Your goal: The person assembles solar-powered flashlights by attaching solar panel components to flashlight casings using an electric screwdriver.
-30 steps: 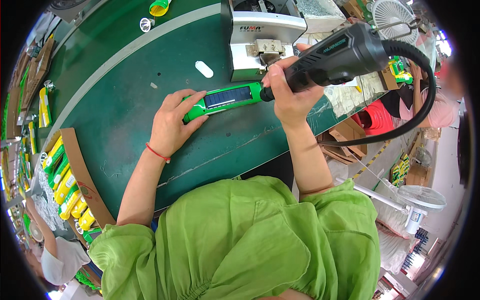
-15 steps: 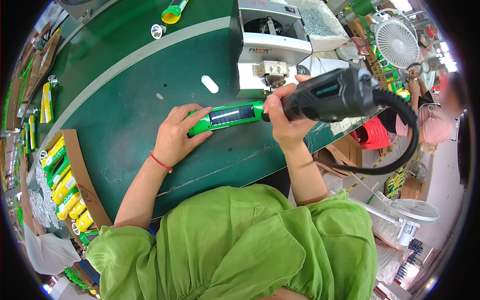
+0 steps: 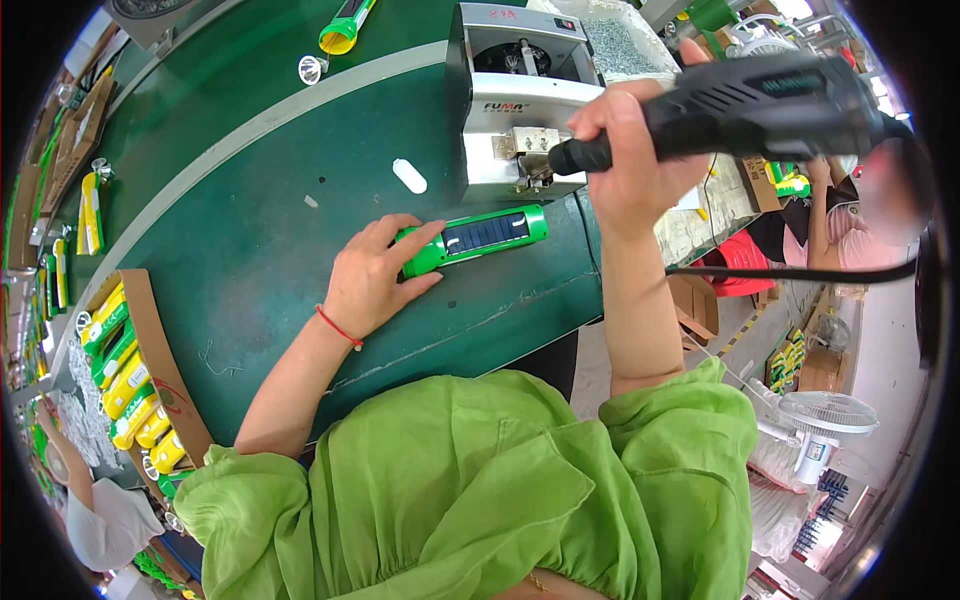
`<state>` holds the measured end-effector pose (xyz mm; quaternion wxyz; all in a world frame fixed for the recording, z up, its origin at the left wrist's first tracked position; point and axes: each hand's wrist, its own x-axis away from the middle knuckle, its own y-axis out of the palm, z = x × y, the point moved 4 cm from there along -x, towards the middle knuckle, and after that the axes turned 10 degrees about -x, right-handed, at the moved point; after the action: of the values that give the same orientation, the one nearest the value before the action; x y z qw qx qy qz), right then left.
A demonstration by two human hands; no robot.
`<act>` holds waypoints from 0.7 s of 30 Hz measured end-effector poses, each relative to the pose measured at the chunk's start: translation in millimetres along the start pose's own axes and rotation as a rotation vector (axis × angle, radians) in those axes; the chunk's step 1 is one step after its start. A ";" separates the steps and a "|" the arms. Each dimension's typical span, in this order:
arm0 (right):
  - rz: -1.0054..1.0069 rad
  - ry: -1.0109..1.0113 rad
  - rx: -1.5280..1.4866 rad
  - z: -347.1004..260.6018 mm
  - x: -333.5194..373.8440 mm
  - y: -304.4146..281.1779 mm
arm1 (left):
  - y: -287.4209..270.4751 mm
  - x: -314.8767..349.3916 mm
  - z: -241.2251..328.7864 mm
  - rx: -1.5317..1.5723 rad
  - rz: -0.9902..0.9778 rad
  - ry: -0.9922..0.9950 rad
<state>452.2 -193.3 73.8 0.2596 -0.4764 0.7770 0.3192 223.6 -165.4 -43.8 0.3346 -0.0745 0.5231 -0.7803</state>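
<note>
Since half a second ago, the power driver (image 3: 765, 110) has left the end of the green torch (image 3: 475, 241) and risen to the front of the silver machine (image 3: 535, 95); whether its tip touches, I can't tell. My torch lies on the bench (image 3: 270, 250), just on the near side of the machine. I judge it light and stiff, smooth enough to slip or roll, its solar panel (image 3: 496, 232) easily scratched, so I'd hold the barrel by its ends. My left hand (image 3: 372, 275) does so: fingers parted to the barrel's width, gripping its left end. My right hand (image 3: 640, 170) has its fingers wrapped round the driver.

I count one torch in hand, one driver, one machine. One white oval piece (image 3: 409, 176) lies just left of the machine. Well left of it are one open casing (image 3: 345, 30) and one loose reflector (image 3: 310, 70). Farther left and nearer me, one cardboard box (image 3: 165, 360) holds at least six yellow-and-green torches (image 3: 128, 378), overlapping too much for an exact count.
</note>
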 end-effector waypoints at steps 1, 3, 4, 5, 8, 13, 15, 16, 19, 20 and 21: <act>-0.020 0.001 0.013 4.3 -0.4 -0.7 | 1.6 -0.3 -0.3 0.010 0.004 -0.007; -0.041 0.008 0.024 10.7 2.3 -2.3 | 1.7 -0.5 0.0 0.001 0.012 0.005; -0.071 -0.001 0.040 12.6 4.5 -2.1 | 2.0 0.4 0.4 -0.007 0.019 0.016; -0.101 -0.008 0.056 14.1 6.2 -1.7 | 3.5 -0.5 -0.7 -0.006 0.015 0.012; -0.122 0.185 -0.163 19.9 1.5 2.4 | 7.2 -3.3 -1.0 0.026 0.066 0.041; -0.065 0.348 -0.129 23.8 16.5 9.6 | 24.8 -16.0 13.1 0.081 0.103 -0.013; -0.033 0.258 -0.113 20.0 29.1 19.2 | 27.4 -17.1 12.4 0.076 0.105 -0.025; -0.033 0.259 -0.118 19.5 34.2 23.6 | 27.3 -16.5 13.5 0.066 0.115 -0.031; -0.013 0.267 -0.148 21.5 42.5 30.4 | 25.3 -16.2 16.7 0.086 0.079 -0.048; -0.014 0.267 -0.149 23.4 44.1 31.4 | 25.6 -16.2 16.6 0.085 0.079 -0.048; -0.014 0.268 -0.144 25.5 45.9 32.5 | 26.3 -16.0 16.3 0.089 0.081 -0.049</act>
<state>406.4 -189.6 32.5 0.1210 -0.5374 0.7765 0.3059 255.2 -174.3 -55.7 0.3817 -0.0574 0.4822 -0.7865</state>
